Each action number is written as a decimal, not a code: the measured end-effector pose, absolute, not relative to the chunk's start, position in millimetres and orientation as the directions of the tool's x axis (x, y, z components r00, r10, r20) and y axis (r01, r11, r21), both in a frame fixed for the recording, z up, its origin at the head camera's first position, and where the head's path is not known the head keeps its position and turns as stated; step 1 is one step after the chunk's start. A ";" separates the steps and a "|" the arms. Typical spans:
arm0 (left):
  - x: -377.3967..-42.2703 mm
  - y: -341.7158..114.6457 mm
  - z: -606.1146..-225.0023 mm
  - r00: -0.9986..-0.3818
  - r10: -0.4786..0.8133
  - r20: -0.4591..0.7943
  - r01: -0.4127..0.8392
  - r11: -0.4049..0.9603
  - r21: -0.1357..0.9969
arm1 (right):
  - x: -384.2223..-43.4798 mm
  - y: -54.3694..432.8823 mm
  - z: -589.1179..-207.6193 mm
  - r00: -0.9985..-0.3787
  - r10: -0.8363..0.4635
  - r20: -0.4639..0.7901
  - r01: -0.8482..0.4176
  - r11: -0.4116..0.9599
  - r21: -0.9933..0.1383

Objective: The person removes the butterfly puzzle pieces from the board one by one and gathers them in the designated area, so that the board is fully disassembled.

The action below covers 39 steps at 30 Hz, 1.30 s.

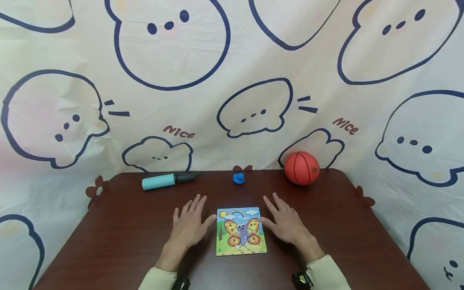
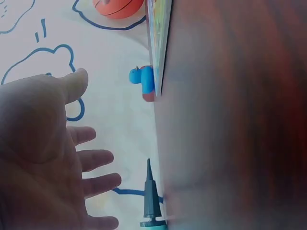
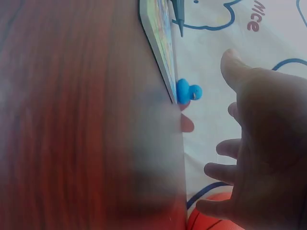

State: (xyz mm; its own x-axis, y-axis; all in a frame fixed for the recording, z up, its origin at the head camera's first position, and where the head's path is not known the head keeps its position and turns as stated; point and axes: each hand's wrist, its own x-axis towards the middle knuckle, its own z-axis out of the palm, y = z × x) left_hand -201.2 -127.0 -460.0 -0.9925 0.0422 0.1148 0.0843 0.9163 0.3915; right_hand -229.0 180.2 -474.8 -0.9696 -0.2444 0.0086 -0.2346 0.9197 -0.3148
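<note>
While both hands lay flat on the table [image 1: 119, 225], fingers spread and loose, neither gripped anything: left hand [image 1: 190, 225] just beside the puzzle board's left edge, thumb tip touching or nearly so; right hand [image 1: 286, 223] mirrored at the right edge, thumb at the board. Puzzle board [image 1: 241, 230], butterfly picture face up, sat near the table's front edge, roughly centred, square to the person; hands flanked it as if bracketing it from both sides, palms down. Wrist views showed the palms held a little off the wood, fingers relaxed, board seen edge-on and thin, lying flat

Along the back edge: pump [image 1: 167, 180] toward the back left, lying on its side, nozzle pointing right; small blue duck [image 1: 238, 178] at back centre; orange ball [image 1: 302, 168] toward the back right, against the cloth backdrop [image 1: 232, 80]. All three stood well apart from the board and from each other

Bare wood ran between board and back row, also out to the left and right edges. Front edge lay close behind the wrists; sleeves [image 1: 328, 274] crossed it
</note>
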 end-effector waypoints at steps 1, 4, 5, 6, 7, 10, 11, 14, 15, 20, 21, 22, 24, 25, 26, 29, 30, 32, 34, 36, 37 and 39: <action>-201.2 -126.3 -460.4 -0.993 0.045 0.109 0.085 0.915 0.394 | -229.1 178.2 -475.2 -0.967 -0.254 0.008 -0.243 0.917 -0.316; -201.2 -124.0 -462.3 -0.995 0.061 0.074 0.086 0.905 0.418 | -229.0 172.9 -476.2 -0.961 -0.275 -0.003 -0.259 0.911 -0.322; -201.0 -123.2 -462.9 -0.996 0.068 0.059 0.087 0.900 0.428 | -229.1 171.1 -476.3 -0.960 -0.280 -0.005 -0.263 0.908 -0.325; -200.6 -122.2 -463.4 -0.996 0.076 0.044 0.087 0.896 0.436 | -229.2 169.2 -476.4 -0.958 -0.285 -0.008 -0.267 0.906 -0.327; -200.1 -121.5 -463.8 -0.996 0.084 0.029 0.088 0.891 0.445 | -229.6 167.2 -476.3 -0.957 -0.291 -0.012 -0.271 0.905 -0.329; -198.0 -119.4 -464.6 -0.995 0.104 -0.010 0.087 0.874 0.478 | -230.7 160.0 -475.8 -0.950 -0.311 -0.011 -0.288 0.894 -0.343; -197.2 -118.8 -465.0 -0.994 0.110 -0.020 0.087 0.871 0.484 | -230.9 157.3 -475.8 -0.948 -0.319 -0.008 -0.296 0.889 -0.350; -195.3 -117.0 -464.9 -0.991 0.125 -0.055 0.081 0.860 0.504 | -230.9 149.6 -475.3 -0.936 -0.353 -0.003 -0.328 0.873 -0.361; -195.0 -116.2 -465.0 -0.989 0.129 -0.069 0.078 0.860 0.504 | -230.9 147.3 -475.0 -0.931 -0.365 0.000 -0.340 0.867 -0.364; -194.1 -110.9 -466.3 -0.978 0.156 -0.137 0.069 0.865 0.497 | -232.2 138.8 -473.6 -0.909 -0.417 0.014 -0.390 0.838 -0.382; -194.0 -109.9 -467.0 -0.976 0.162 -0.146 0.070 0.866 0.494 | -232.8 137.4 -473.5 -0.905 -0.425 0.014 -0.396 0.832 -0.388; -193.8 -108.9 -467.5 -0.974 0.168 -0.155 0.071 0.866 0.494 | -233.4 136.1 -473.6 -0.902 -0.432 0.012 -0.402 0.827 -0.394; -193.3 -107.5 -467.9 -0.969 0.180 -0.168 0.076 0.868 0.491 | -234.5 132.9 -474.2 -0.895 -0.445 0.005 -0.410 0.820 -0.399; -193.1 -106.8 -468.1 -0.967 0.187 -0.171 0.082 0.870 0.485 | -235.1 131.4 -474.3 -0.893 -0.451 0.001 -0.415 0.820 -0.395; -192.9 -106.2 -467.9 -0.965 0.194 -0.174 0.091 0.876 0.474 | -235.6 129.7 -474.1 -0.890 -0.457 -0.002 -0.420 0.820 -0.388; -191.9 -105.5 -466.5 -0.958 0.221 -0.182 0.120 0.888 0.445 | -236.9 124.3 -473.5 -0.880 -0.475 -0.009 -0.440 0.822 -0.362; -191.9 -105.3 -466.3 -0.956 0.229 -0.184 0.131 0.892 0.432 | -237.2 122.1 -473.0 -0.877 -0.480 -0.012 -0.445 0.822 -0.356; -191.7 -104.8 -465.9 -0.952 0.242 -0.190 0.146 0.899 0.413 | -237.8 117.4 -471.7 -0.874 -0.486 -0.020 -0.450 0.823 -0.346; -191.8 -104.5 -466.5 -0.949 0.248 -0.193 0.155 0.904 0.398 | -238.5 112.3 -470.9 -0.869 -0.493 -0.026 -0.456 0.822 -0.341; -191.6 -103.9 -467.1 -0.949 0.248 -0.195 0.160 0.912 0.379 | -239.9 107.0 -470.8 -0.865 -0.501 -0.033 -0.463 0.821 -0.334; -191.5 -103.7 -467.1 -0.949 0.249 -0.194 0.164 0.914 0.371 | -240.8 104.7 -471.1 -0.861 -0.507 -0.036 -0.469 0.820 -0.327; -191.6 -103.7 -467.6 -0.948 0.252 -0.194 0.171 0.918 0.359 | -242.7 100.7 -471.8 -0.853 -0.520 -0.040 -0.484 0.818 -0.311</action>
State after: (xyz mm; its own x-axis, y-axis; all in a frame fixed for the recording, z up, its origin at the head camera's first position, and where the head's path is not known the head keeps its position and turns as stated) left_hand -191.6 -103.7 -467.6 -0.9480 0.2523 -0.1940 0.1708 0.9177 0.3587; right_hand -242.7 100.7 -471.8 -0.8530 -0.5204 -0.0395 -0.4845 0.8177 -0.3108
